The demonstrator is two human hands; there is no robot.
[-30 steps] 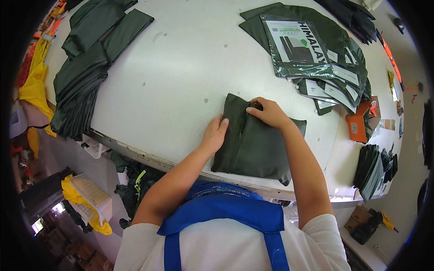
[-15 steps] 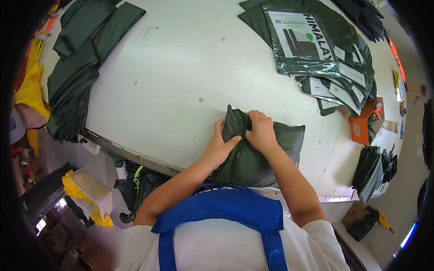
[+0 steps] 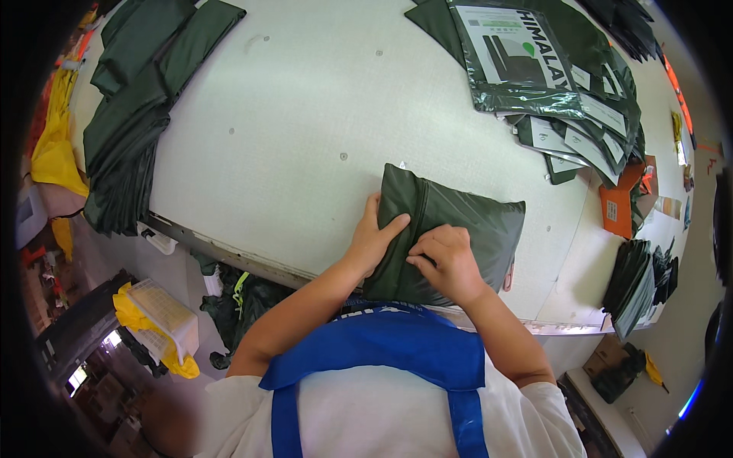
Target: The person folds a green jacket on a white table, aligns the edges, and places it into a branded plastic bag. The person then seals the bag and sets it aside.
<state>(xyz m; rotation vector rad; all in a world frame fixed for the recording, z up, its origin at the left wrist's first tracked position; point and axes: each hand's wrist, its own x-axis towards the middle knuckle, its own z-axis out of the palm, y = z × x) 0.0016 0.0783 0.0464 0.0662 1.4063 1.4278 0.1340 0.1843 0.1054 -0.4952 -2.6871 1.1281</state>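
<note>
A plump dark green zippered pouch (image 3: 481, 221) lies flat on the table's near edge in front of me. Its zipper (image 3: 421, 202) runs lengthwise close to the left side. My left hand (image 3: 376, 238) grips the left edge, thumb on top and the other fingers mostly hidden behind it. Over the middle of the pouch, my right hand (image 3: 445, 259) is closed in a pinch, fingertips at the zipper line. Whatever sits between those fingertips is too small and covered to make out.
Folded dark green pieces (image 3: 126, 145) are stacked at the left. To the right lie flat printed packages (image 3: 515, 57), green pouches with white labels (image 3: 603, 114), an orange box (image 3: 620, 202) and a dark green bundle (image 3: 630, 286). A white crate (image 3: 164, 313) with yellow cloth stands below left.
My right hand has moved from the pouch's far edge down toward me along the zipper. The bunched left part of the pouch now lies flatter. My left hand stays at the left edge.
</note>
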